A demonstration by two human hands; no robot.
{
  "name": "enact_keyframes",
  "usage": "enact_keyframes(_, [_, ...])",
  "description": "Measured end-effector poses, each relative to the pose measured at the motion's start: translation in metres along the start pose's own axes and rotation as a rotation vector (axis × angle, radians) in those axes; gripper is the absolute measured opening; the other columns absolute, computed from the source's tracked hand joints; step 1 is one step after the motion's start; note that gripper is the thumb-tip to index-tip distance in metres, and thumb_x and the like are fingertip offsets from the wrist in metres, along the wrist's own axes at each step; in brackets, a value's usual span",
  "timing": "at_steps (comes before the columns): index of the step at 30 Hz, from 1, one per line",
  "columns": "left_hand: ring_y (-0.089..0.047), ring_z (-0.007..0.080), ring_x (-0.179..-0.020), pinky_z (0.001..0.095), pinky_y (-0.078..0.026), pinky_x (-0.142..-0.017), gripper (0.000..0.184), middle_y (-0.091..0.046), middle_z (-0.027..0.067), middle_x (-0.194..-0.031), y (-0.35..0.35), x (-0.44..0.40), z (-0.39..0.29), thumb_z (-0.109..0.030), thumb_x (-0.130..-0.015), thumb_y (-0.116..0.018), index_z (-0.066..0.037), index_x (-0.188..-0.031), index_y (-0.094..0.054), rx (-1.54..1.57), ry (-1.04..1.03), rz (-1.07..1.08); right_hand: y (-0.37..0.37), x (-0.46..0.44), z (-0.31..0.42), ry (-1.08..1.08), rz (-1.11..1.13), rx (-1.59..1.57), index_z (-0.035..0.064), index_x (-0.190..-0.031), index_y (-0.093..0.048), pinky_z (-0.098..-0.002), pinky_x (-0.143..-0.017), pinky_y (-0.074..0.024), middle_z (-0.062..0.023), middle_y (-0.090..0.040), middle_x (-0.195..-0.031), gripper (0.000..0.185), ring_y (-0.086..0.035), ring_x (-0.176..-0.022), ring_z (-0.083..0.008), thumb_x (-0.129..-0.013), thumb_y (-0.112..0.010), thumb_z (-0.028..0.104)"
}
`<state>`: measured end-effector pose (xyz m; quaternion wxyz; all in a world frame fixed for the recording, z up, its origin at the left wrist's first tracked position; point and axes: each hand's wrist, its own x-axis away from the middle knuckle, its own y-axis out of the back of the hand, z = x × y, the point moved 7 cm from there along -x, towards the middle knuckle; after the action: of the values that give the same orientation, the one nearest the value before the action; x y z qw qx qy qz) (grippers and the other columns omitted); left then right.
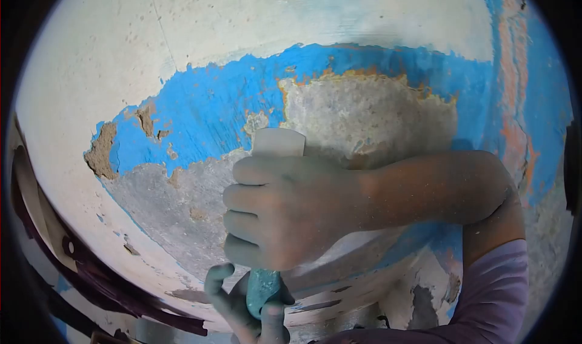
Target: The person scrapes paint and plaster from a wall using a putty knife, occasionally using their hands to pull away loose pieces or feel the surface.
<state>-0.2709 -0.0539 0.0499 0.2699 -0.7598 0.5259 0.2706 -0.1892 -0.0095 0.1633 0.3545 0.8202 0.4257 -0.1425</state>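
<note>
A scraper with a wide flat metal blade (279, 142) and a green handle (263, 292) lies upright in the view against a wall. My right hand (291, 210) is wrapped round its middle, back of the hand toward me, with the forearm reaching in from the right. Below it, my left hand (242, 310) holds the lower end of the handle, one finger curled out to the left. The blade's top edge meets the border between blue paint (212, 110) and bare grey plaster (370, 113).
White wall surface (242, 16) spans the top and left. Brown broken patches (104, 150) mark the left end of the blue paint. At the right runs a vertical cracked orange strip (513, 89). Dark cloth (109, 289) shows at the lower left.
</note>
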Motion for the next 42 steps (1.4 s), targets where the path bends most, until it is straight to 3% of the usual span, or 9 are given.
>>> enact_keyframes(2, [-0.048,0.0165,-0.061,0.029,-0.04,-0.058,0.06,-0.052,0.0087,-0.074,0.009,0.002,0.0,-0.031,-0.089,-0.06,-0.003,-0.132,-0.029,-0.097,-0.077,-0.04,0.001,-0.002,0.001,-0.002,-0.011,-0.04,0.0095,-0.056,-0.046,-0.0296,-0.054,-0.0343,0.0016,-0.039,-0.057,0.016,-0.043,-0.058,-0.0155,-0.051,-0.057,0.02])
enact_keyframes(4, [-0.048,0.0165,-0.053,0.0292,-0.038,-0.051,0.04,-0.053,0.007,-0.064,-0.001,-0.005,-0.012,-0.033,-0.09,-0.057,-0.002,-0.113,-0.051,-0.131,-0.291,0.093,0.002,-0.003,0.001,0.005,-0.015,-0.073,0.0089,-0.055,-0.045,-0.0297,-0.053,-0.0337,0.0016,-0.038,-0.056,0.017,-0.042,-0.057,-0.0153,-0.049,-0.056,0.02])
enact_keyframes(5, [-0.048,0.0165,-0.053,0.0292,-0.038,-0.051,0.04,-0.053,0.007,-0.064,0.001,-0.01,-0.013,-0.033,-0.09,-0.057,-0.002,-0.113,-0.051,-0.137,-0.298,0.088,0.003,-0.003,0.001,-0.015,0.005,-0.103,0.0085,-0.054,-0.044,-0.0298,-0.052,-0.0329,0.0017,-0.036,-0.055,0.018,-0.041,-0.056,-0.0153,-0.048,-0.056,0.02])
enact_keyframes(8, [-0.051,0.0188,-0.046,0.0305,-0.038,-0.046,0.029,-0.055,0.0028,-0.052,-0.018,-0.026,-0.037,-0.03,-0.087,-0.058,-0.006,-0.072,-0.064,-0.232,-0.411,0.3,-0.001,0.001,0.0,-0.021,0.008,-0.128,0.0083,-0.053,-0.043,-0.03,-0.05,-0.0314,0.002,-0.034,-0.054,0.019,-0.039,-0.054,-0.0152,-0.045,-0.055,0.02])
enact_keyframes(11, [-0.053,0.0194,-0.047,0.0311,-0.04,-0.047,0.02,-0.057,0.0045,-0.054,-0.012,-0.027,-0.04,-0.025,-0.08,-0.063,-0.006,-0.072,-0.064,-0.162,-0.487,0.343,0.002,-0.002,-0.001,0.003,0.019,-0.129,0.0089,-0.053,-0.041,-0.03,-0.049,-0.0298,0.0025,-0.031,-0.054,0.02,-0.037,-0.054,-0.0148,-0.043,-0.054,0.02])
enact_keyframes(25, [-0.054,0.021,-0.047,0.0327,-0.041,-0.047,0.012,-0.057,0.0061,-0.055,-0.007,-0.037,-0.034,-0.019,-0.07,-0.069,-0.008,-0.069,-0.064,-0.133,-0.419,0.42,-0.001,-0.008,-0.008,0.026,0.034,-0.126,0.0101,-0.053,-0.038,-0.03,-0.048,-0.028,0.0025,-0.03,-0.056,0.021,-0.035,-0.052,-0.014,-0.039,-0.047,0.021])
enact_keyframes(28, [-0.053,0.0246,-0.044,0.0347,-0.041,-0.045,0.018,-0.057,0.0072,-0.055,-0.014,-0.041,-0.043,-0.014,-0.064,-0.076,-0.009,-0.061,-0.059,-0.381,-0.417,0.386,0.002,-0.01,-0.009,0.032,0.074,-0.098,0.0103,-0.053,-0.037,-0.0304,-0.048,-0.028,0.0025,-0.03,-0.056,0.021,-0.036,-0.051,-0.0143,-0.04,-0.048,0.022])
enact_keyframes(32, [-0.055,0.024,-0.047,0.0326,-0.043,-0.046,0.021,-0.058,0.0061,-0.056,-0.021,-0.028,-0.054,-0.016,-0.065,-0.077,-0.012,-0.06,-0.058,-0.159,-0.454,0.453,0.002,-0.01,0.001,0.043,0.013,-0.185,0.0108,-0.053,-0.037,-0.0305,-0.047,-0.0273,0.0027,-0.029,-0.056,0.022,-0.036,-0.051,-0.0145,-0.041,-0.051,0.023])
enact_keyframes(42, [-0.05,0.0195,-0.042,0.0301,-0.038,-0.044,0.02,-0.056,0.0038,-0.054,-0.017,-0.024,-0.059,-0.011,-0.062,-0.078,-0.012,-0.059,-0.058,-0.439,-0.419,0.333,0.005,-0.012,-0.001,0.041,0.02,-0.172,0.0116,-0.052,-0.037,-0.0306,-0.048,-0.0277,0.0027,-0.028,-0.055,0.021,-0.036,-0.05,-0.0148,-0.043,-0.052,0.023])
